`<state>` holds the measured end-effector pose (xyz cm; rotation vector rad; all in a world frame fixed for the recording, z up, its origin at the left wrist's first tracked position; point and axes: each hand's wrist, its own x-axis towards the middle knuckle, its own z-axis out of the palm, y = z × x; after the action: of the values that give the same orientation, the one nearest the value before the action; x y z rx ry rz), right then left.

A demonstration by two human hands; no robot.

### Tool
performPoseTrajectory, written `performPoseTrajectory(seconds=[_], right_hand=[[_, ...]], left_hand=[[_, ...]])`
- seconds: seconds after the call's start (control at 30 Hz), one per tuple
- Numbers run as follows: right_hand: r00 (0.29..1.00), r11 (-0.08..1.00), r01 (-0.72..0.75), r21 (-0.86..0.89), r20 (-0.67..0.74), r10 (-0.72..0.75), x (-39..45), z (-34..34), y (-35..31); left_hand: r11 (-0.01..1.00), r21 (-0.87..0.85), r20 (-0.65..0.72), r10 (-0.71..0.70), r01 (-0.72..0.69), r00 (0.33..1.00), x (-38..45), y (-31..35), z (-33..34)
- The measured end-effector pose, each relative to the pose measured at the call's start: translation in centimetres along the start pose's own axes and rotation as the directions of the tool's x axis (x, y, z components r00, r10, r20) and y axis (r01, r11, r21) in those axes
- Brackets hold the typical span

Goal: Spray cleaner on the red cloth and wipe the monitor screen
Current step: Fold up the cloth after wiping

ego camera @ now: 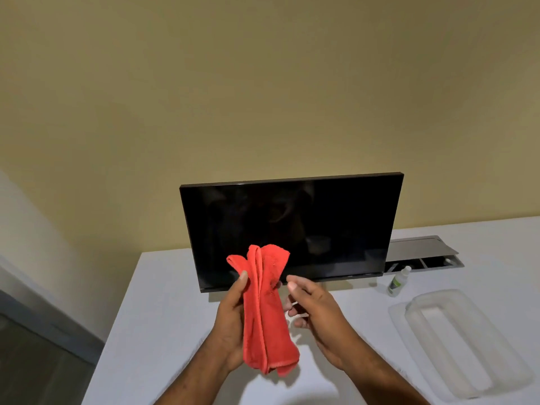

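Observation:
A red cloth (264, 311) hangs bunched lengthwise in my left hand (230, 320), thumb pressed on its upper left side. My right hand (314, 312) hovers just right of the cloth, fingers curled loosely, and it seems to hold nothing. Behind both hands a black monitor (321, 226) stands on the white table, screen dark; the cloth's top overlaps its lower left part in view. A small spray bottle (397, 282) with a green label and white cap stands to the right of the monitor's lower corner, away from both hands.
A translucent plastic tray (461, 343) lies upside down at the right of the white table (163, 302). A grey cable hatch (420, 252) sits open behind the bottle. The table's left edge drops to a dark floor. A yellow wall rises behind.

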<state>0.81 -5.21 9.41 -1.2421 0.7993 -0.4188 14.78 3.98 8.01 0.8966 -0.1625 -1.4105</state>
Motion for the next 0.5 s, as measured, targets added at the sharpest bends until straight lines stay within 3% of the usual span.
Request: performPoseTrajectory(seconds=[0.1, 0.27, 0.5], right_hand=[[0.992, 0.990, 0.117, -0.083, 0.049, -0.113, -0.7, -0.4, 0.0], [0.980, 0.975, 0.174, -0.138, 0.122, -0.158, -1.4, -1.5, 0.3], [0.954, 0.968, 0.211, -0.135, 0.246, -0.173, -2.4, -3.8, 0.9]], left_hand=[[0.999, 0.041, 0.001, -0.020, 0.020, 1.000, 0.3, -1.6, 1.9], [0.938, 0.348, -0.111, 0.039, 0.002, 0.993, 0.8, -4.2, 5.0], [0.944, 0.327, -0.223, 0.124, -0.046, 0.967, 2.2, -5.7, 6.2]])
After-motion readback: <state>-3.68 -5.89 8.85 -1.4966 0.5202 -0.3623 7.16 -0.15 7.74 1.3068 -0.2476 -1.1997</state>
